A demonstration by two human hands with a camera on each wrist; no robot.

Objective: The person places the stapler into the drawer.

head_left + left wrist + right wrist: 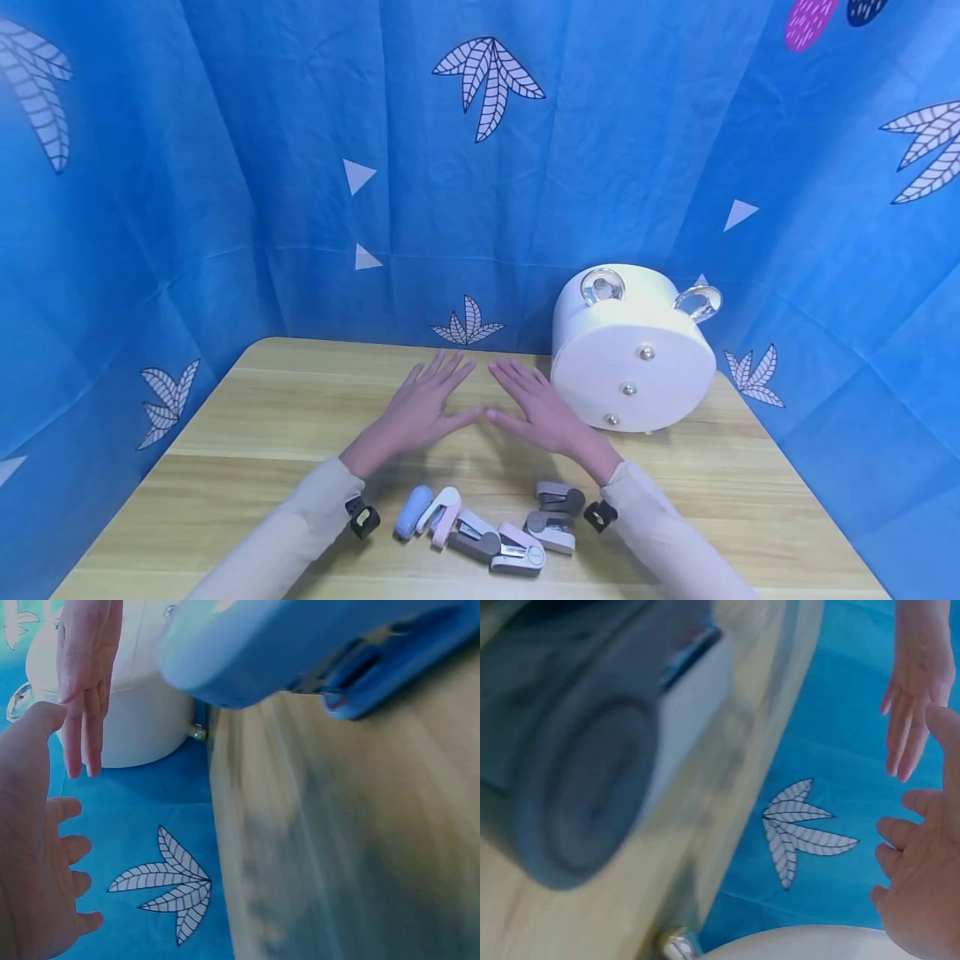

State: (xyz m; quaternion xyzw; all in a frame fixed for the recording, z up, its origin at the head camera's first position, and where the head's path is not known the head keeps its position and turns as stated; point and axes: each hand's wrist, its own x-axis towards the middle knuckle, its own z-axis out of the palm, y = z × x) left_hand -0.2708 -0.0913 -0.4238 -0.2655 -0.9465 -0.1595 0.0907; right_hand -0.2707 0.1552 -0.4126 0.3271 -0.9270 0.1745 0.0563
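Both hands are held out over the wooden table, holding nothing. My left hand [420,408] has its fingers spread, its thumb pointing toward my right hand [543,412], which mirrors it; the thumb tips nearly meet in the head view. Nearer me, several small staplers lie in a curved line: a blue stapler [413,512], a white and pink stapler [442,517], a grey and white stapler [474,537], a pink and grey stapler [517,550], a light grey stapler [551,532] and a dark grey stapler [560,498]. The blue one looms large in the left wrist view.
A round white box [633,375] with silver rings and round silver studs stands at the back right, just beyond my right hand. Blue leaf-patterned cloth [465,208] hangs around the back and sides of the table [300,392].
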